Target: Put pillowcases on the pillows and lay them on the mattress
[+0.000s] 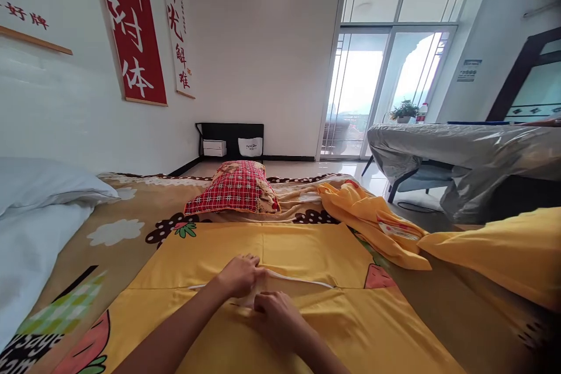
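A yellow fabric cover (210, 245) lies spread flat in front of me, with a seam across it. At its middle the seam gapes into a slit with a white edge (302, 280), and paler material shows inside. My left hand (240, 274) is closed on the far edge of this slit, its fingers curled over the cloth. Closer to me, my right hand (277, 311) has its fingers bent round the near edge, slightly blurred. Part of the opening is hidden behind both hands.
Beneath is a patterned brown blanket (116, 232). A red checked pillow (232, 187) lies beyond the cover. Crumpled yellow cloth (368, 216) and another yellow piece (504, 245) are at right, white bedding (39, 210) at left. A plastic-covered table (438, 140) stands farther right.
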The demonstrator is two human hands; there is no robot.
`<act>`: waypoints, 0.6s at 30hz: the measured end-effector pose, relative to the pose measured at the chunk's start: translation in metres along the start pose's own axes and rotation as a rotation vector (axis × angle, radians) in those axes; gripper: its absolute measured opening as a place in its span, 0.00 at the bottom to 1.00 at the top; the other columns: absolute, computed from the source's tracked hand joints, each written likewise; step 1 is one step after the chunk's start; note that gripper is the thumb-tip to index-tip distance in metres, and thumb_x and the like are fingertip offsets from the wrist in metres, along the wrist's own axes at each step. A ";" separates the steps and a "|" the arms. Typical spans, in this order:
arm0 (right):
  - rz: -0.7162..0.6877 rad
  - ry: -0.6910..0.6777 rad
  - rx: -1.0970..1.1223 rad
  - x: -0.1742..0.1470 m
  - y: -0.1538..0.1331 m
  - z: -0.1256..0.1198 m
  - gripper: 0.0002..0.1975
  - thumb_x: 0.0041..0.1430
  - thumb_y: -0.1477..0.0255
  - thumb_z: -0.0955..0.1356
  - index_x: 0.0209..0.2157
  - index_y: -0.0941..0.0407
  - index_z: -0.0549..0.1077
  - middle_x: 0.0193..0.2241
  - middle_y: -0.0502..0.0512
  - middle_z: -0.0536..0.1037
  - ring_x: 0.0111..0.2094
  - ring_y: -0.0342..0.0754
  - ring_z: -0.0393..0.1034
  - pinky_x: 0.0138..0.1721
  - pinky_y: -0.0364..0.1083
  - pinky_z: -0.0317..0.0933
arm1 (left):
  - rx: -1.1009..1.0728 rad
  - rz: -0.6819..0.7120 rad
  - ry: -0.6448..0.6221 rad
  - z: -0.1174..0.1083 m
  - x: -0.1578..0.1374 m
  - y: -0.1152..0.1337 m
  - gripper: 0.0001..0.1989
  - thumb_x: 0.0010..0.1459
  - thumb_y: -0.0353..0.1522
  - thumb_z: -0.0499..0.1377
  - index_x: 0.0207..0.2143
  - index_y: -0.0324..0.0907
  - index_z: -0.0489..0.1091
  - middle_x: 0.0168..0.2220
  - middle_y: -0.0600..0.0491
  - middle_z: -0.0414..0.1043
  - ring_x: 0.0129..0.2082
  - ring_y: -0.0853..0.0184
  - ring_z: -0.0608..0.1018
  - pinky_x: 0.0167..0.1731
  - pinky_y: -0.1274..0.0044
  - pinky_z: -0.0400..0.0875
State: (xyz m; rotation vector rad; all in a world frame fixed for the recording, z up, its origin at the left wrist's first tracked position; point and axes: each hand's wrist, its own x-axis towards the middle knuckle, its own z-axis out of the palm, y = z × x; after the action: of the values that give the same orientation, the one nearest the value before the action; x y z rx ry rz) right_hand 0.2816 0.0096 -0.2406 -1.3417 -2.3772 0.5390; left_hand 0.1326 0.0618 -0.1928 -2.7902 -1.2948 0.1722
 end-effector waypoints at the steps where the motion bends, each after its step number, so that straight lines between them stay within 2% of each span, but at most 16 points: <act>1: -0.005 -0.029 0.014 -0.002 -0.003 -0.001 0.07 0.50 0.74 0.66 0.20 0.56 0.67 0.19 0.45 0.67 0.22 0.39 0.53 0.26 0.43 0.45 | 0.026 0.005 -0.002 -0.002 0.007 -0.003 0.18 0.61 0.30 0.49 0.50 0.46 0.72 0.46 0.45 0.73 0.47 0.58 0.74 0.44 0.69 0.69; 7: -0.165 -0.223 0.159 -0.011 -0.003 -0.001 0.15 0.48 0.72 0.70 0.16 0.57 0.61 0.15 0.40 0.53 0.22 0.37 0.45 0.27 0.41 0.45 | 0.035 -0.091 0.052 0.006 0.044 -0.014 0.16 0.60 0.28 0.49 0.45 0.40 0.73 0.45 0.41 0.74 0.47 0.55 0.75 0.44 0.65 0.69; 11: -0.199 -0.313 0.276 -0.013 -0.004 -0.006 0.18 0.48 0.71 0.71 0.15 0.57 0.59 0.14 0.40 0.50 0.20 0.36 0.42 0.24 0.42 0.41 | 0.020 -0.155 0.139 0.023 0.047 -0.016 0.17 0.63 0.28 0.47 0.48 0.39 0.71 0.47 0.40 0.72 0.48 0.55 0.73 0.46 0.64 0.68; 15: -0.126 -0.249 0.359 -0.011 -0.006 -0.010 0.12 0.51 0.69 0.70 0.18 0.57 0.68 0.15 0.41 0.59 0.20 0.36 0.50 0.24 0.41 0.44 | -0.025 -0.196 0.210 0.036 0.032 -0.018 0.18 0.64 0.30 0.46 0.53 0.42 0.67 0.49 0.43 0.70 0.50 0.57 0.71 0.49 0.65 0.66; 18: -0.052 -0.088 0.357 -0.005 -0.003 -0.006 0.10 0.53 0.71 0.67 0.20 0.57 0.71 0.17 0.43 0.62 0.21 0.37 0.53 0.26 0.41 0.47 | -0.097 -0.219 0.225 0.037 0.017 -0.016 0.19 0.63 0.32 0.50 0.55 0.44 0.66 0.52 0.45 0.69 0.52 0.58 0.70 0.50 0.66 0.65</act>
State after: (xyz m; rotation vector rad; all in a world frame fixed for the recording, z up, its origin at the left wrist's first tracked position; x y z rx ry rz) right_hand 0.2845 0.0051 -0.2344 -1.1146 -2.2378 0.9712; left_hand 0.1263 0.0855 -0.2290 -2.6201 -1.5709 -0.2148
